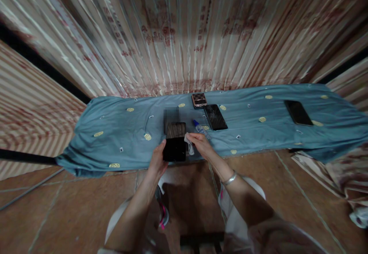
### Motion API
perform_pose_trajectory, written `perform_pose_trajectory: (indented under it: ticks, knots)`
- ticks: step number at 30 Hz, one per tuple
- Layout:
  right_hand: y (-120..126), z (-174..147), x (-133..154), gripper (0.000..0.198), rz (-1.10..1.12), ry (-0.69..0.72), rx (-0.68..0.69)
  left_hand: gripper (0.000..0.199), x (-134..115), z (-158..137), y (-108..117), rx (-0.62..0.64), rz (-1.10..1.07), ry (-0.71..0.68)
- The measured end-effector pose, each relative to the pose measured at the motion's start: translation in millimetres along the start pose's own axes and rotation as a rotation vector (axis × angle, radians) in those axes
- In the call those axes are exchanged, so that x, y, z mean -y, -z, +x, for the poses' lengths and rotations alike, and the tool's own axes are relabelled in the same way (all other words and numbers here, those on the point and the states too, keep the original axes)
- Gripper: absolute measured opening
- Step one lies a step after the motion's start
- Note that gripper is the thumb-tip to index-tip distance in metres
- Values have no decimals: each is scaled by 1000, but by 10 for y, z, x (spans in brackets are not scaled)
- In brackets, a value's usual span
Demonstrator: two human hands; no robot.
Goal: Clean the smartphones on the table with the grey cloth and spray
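My left hand (157, 160) grips the left edge of a black phone (174, 149), its dark screen facing up toward me. Pinched in my right hand (200, 144) is a small pale grey cloth (189, 145), beside the phone's right edge; I cannot tell whether it touches the phone. Just beyond the held phone lies a dark glossy flat object (176, 130), partly covered by it. To the right of that, a small clear bottle with a blue top (200, 127) lies on the blue cloth.
A blue patterned cloth (132, 131) covers the low table. Another dark phone (215, 117) lies near a checkered compact-like case (199, 100). Farther right rests one more dark phone (298, 112). A pleated curtain (184, 39) hangs behind; dark poles (46, 66) slant at the sides.
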State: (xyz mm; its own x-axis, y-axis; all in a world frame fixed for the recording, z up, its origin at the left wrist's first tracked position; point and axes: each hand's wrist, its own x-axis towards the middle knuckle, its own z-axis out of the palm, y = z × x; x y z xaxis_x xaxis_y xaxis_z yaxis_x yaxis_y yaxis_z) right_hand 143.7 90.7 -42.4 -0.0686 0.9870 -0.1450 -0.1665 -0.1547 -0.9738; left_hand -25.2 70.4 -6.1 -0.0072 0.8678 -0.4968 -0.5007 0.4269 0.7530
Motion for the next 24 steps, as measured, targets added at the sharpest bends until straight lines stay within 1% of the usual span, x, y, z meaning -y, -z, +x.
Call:
perform_pose_trajectory:
  ticks: [4,7,10,13,18,24]
  knots:
    - [66,76,19,47,75,-5,-82,36,46,-41,-35,98,2,58]
    - [97,128,18,46,114,2,-150,35,68,-77,-57,145,0,94]
    - [109,149,10,44,133,16,-182,38,84,-91,-64,153,10,84]
    - [104,134,-4,46,112,22,-192,42,93,-87,-66,128,23,66]
    - [58,61,-36,51,-36,32,-126,45,79,-63,-62,83,34,12]
    - [-44,-67,-19,56,-257,119,-13,44,43,2,-8,4,36,-82]
